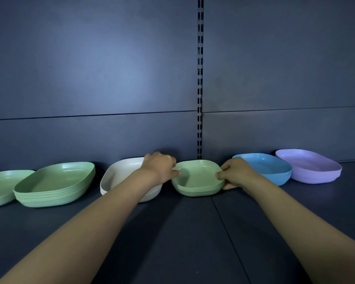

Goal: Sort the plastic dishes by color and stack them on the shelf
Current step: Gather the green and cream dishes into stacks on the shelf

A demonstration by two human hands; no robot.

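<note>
Head view. A dark, matte metal shelf runs across the scene, backed by smooth dark panels and a slotted upright rail.

Along the far edge of the shelf, left to right: a pale green dish, cut by the left frame edge; a stack of large green dishes, rounded rectangles with glossy moulded plastic rims; a stack of cream dishes, partly hidden by the left forearm; a stack of small green dishes, squarish with rounded corners; a stack of blue dishes; and a lilac dish at far right.

The small green stack rests on the shelf, between the cream and blue stacks, just beside each.

The left hand grips the left rim of the small green stack, thumb inside the top dish, fingers curled over the far edge. The right hand pinches the right rim, thumb on top, fingers wrapped underneath at the side. Both forearms are bare.
</note>
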